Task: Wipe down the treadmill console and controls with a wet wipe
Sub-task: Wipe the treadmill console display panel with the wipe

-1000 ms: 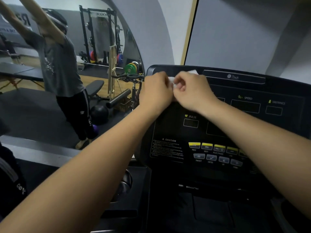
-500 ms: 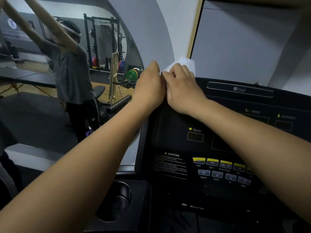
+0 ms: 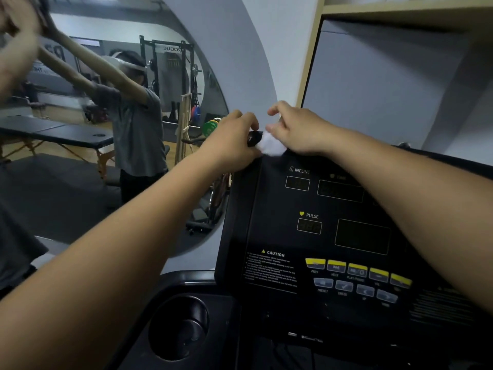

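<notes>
The black treadmill console [image 3: 277,209] fills the lower right, with INCLINE and PULSE readouts and rows of yellow and grey buttons [image 3: 357,279]. A crumpled white wet wipe [image 3: 270,145] rests against the console's top left corner. My right hand [image 3: 298,129] pinches the wipe from above with its fingers bent. My left hand [image 3: 232,141] grips the console's top left edge just beside the wipe and touches it; whether it also holds the wipe is unclear.
A round cup holder [image 3: 181,327] sits in the black tray below left of the console. A large mirror [image 3: 106,129] at left reflects a person with raised arms, a massage table and a weight rack. A pale wall and a wooden frame [image 3: 309,62] stand behind the console.
My hands have drawn slightly apart at the console's top left corner. The wipe, held up flat above the edge before, is now bunched lower between them. The view tilted down and right.
</notes>
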The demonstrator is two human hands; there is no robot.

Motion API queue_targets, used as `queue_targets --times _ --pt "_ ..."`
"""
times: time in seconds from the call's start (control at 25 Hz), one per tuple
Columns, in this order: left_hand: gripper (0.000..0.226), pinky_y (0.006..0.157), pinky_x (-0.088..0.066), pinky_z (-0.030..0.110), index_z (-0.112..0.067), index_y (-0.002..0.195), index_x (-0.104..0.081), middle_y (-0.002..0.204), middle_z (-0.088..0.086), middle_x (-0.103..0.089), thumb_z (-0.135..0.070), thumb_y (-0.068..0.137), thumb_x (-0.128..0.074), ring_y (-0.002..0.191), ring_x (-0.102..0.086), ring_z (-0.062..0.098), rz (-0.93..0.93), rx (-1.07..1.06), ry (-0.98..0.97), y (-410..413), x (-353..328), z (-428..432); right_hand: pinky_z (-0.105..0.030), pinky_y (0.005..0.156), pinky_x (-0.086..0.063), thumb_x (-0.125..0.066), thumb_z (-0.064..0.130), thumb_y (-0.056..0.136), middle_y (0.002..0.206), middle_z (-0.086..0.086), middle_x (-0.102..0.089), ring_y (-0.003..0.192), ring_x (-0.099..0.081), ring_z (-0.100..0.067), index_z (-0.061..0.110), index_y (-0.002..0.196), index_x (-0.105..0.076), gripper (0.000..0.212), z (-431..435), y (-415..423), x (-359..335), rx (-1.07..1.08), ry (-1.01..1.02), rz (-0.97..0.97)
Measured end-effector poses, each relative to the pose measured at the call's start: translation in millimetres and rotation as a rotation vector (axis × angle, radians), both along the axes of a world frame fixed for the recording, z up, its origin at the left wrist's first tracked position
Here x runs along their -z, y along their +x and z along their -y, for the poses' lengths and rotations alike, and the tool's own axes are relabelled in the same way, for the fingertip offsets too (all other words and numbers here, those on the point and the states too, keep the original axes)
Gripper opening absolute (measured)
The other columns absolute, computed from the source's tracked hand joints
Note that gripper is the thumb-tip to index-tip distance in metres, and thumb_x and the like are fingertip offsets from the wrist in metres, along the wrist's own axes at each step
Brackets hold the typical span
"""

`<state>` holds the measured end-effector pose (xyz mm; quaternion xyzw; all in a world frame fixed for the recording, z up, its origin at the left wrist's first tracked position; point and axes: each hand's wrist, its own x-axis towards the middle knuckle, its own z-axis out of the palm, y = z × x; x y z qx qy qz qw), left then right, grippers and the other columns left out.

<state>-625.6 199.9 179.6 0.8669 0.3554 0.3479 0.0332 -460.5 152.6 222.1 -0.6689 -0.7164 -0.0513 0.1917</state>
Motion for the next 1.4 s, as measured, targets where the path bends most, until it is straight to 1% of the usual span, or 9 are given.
queue_targets --times 0.16,0.32,0.6,0.72,0.88,1.0,1.12,1.24,1.4 --pt "0.039 0.083 -0.046 0.027 -0.015 0.12 -0.057 0.113 -0.002 -0.054 -0.028 0.086 -0.071 0.098 -0.055 0.015 0.215 0.016 -0.082 -19.3 -0.8 -2.3 -0.035 0.099 -0.041 -0.058 0.045 0.093 0.136 -0.009 -0.056 0.126 -0.05 -0.028 0.017 0.142 -0.042 0.059 10.2 1.8 -1.0 -0.022 0.009 0.172" --pt "0.016 0.08 -0.056 0.028 -0.017 0.109 -0.062 0.101 -0.003 -0.065 -0.022 0.099 -0.052 0.092 -0.066 0.014 0.458 0.058 -0.162 -35.9 -1.3 -6.8 -0.034 0.064 -0.035 -0.046 0.048 0.098 0.09 -0.005 -0.059 0.092 -0.053 -0.029 0.019 0.091 -0.051 0.031 13.8 -3.1 10.7 0.03 0.042 0.304" --pt "0.03 0.088 -0.054 0.05 -0.013 0.098 -0.067 0.095 0.008 -0.069 -0.031 0.09 -0.045 0.089 -0.067 0.024 0.519 0.231 -0.374 -17.9 12.4 -26.6 -0.041 0.07 -0.031 -0.026 0.041 0.101 0.116 -0.018 -0.055 0.097 -0.056 -0.039 0.009 0.125 -0.051 0.046 -14.8 -46.5 39.0 0.016 0.262 0.719" --pt "0.048 0.077 -0.054 0.051 0.013 0.102 -0.062 0.083 0.024 -0.064 -0.03 0.098 -0.041 0.074 -0.062 0.036 0.568 0.356 -0.519 -16.0 33.8 -28.9 -0.048 0.084 -0.035 -0.028 0.04 0.1 0.122 -0.019 -0.053 0.106 -0.053 -0.04 0.009 0.127 -0.054 0.049 -15.0 -47.1 50.8 0.092 0.328 0.755" --pt "0.045 0.064 -0.051 0.028 0.002 0.096 -0.063 0.077 0.01 -0.063 -0.039 0.098 -0.044 0.069 -0.06 0.019 0.738 0.447 -0.684 -20.8 37.8 -20.4 -0.066 0.112 -0.016 -0.02 0.049 0.1 0.151 -0.015 -0.034 0.14 -0.03 -0.036 0.018 0.148 -0.03 0.058 -10.8 -45.9 58.1 0.079 0.247 0.732" --pt "0.059 0.08 -0.057 0.036 0.004 0.105 -0.066 0.095 0.015 -0.071 -0.052 0.093 -0.049 0.084 -0.067 0.019 0.69 0.411 -0.706 -26.2 50.5 -19.3 -0.063 0.117 -0.002 -0.029 0.055 0.097 0.162 -0.012 -0.014 0.151 -0.005 -0.03 0.025 0.15 -0.023 0.061 -4.8 -39.4 64.5 0.034 0.303 0.556" --pt "0.036 0.068 -0.053 0.03 -0.005 0.09 -0.071 0.074 0.004 -0.068 -0.039 0.091 -0.061 0.064 -0.06 0.012 0.488 0.353 -0.587 -36.2 83.5 -12.3 -0.064 0.116 -0.012 -0.051 0.043 0.095 0.142 -0.013 -0.048 0.141 -0.033 -0.035 0.015 0.119 -0.058 0.037 13.5 -28.0 81.0 -0.064 0.579 0.504" --pt "0.026 0.055 -0.042 0.026 -0.018 0.07 -0.067 0.051 -0.01 -0.06 -0.036 0.089 -0.066 0.048 -0.053 0.0 0.336 0.288 -0.532 -38.6 96.5 -2.9 -0.057 0.114 -0.025 -0.058 0.027 0.097 0.114 -0.015 -0.063 0.114 -0.053 -0.036 0.009 0.098 -0.071 0.023 32.0 -15.2 103.4 -0.167 0.703 0.557" --pt "0.039 0.075 -0.058 0.037 -0.006 0.091 -0.074 0.079 0.005 -0.074 -0.041 0.075 -0.071 0.072 -0.07 0.018 0.387 0.282 -0.472 -21.0 64.1 -9.8 -0.047 0.102 -0.035 -0.06 0.032 0.094 0.114 -0.011 -0.063 0.111 -0.05 -0.036 0.015 0.097 -0.076 0.024 45.0 -13.0 100.3 -0.034 0.69 0.391"
